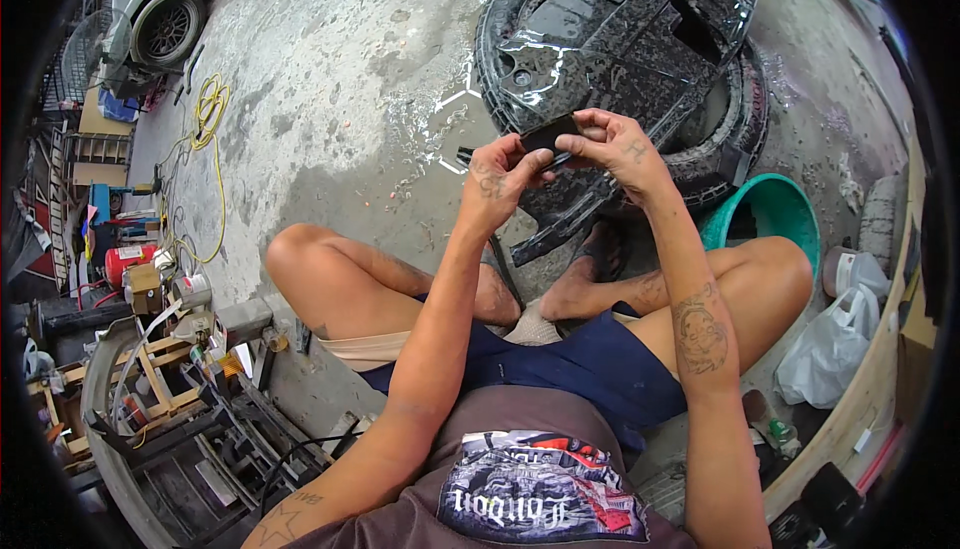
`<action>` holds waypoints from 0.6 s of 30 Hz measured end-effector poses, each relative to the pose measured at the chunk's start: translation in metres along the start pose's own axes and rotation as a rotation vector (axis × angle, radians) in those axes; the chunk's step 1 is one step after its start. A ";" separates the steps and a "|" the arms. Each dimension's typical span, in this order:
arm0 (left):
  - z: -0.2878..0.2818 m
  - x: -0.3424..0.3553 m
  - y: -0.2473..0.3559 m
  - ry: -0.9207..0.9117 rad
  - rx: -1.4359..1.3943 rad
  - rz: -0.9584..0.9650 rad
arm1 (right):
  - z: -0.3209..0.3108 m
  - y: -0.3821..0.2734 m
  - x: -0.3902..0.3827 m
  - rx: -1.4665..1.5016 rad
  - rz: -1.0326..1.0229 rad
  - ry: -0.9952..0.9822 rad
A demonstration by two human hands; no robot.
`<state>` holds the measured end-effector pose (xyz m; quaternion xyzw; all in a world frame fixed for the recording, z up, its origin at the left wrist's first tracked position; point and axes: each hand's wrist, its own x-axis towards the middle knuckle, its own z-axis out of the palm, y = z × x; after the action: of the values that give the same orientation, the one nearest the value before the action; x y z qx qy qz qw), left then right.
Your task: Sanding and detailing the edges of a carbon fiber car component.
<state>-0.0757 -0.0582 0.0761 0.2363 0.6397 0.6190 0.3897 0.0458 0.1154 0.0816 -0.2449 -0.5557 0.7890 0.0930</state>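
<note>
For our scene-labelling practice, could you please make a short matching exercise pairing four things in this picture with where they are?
Things:
1. small dark sheet
2. teal tub
3. yellow hose
4. white plastic bag

Places:
A. coiled on the concrete, far left
B. held between left hand and right hand
C. on the floor beyond the right knee
D. beside the wet black car panel

Pairs: 1-B, 2-D, 3-A, 4-C
</note>
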 end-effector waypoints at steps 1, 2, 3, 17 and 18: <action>-0.002 -0.001 0.002 0.002 0.004 0.015 | -0.001 -0.001 0.000 -0.044 0.000 -0.036; -0.004 -0.002 0.003 -0.028 0.088 -0.019 | -0.001 -0.002 0.000 -0.041 0.000 -0.037; -0.004 -0.003 0.003 -0.060 0.170 -0.052 | -0.001 -0.001 0.001 -0.164 0.021 -0.050; -0.003 -0.003 0.004 -0.015 0.233 -0.074 | -0.015 -0.005 0.005 -0.254 0.066 -0.128; -0.003 -0.003 0.004 0.037 0.226 -0.082 | -0.013 -0.006 0.005 -0.251 0.066 -0.144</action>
<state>-0.0770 -0.0616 0.0805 0.2411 0.7216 0.5306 0.3737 0.0472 0.1307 0.0820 -0.2155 -0.6470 0.7314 -0.0047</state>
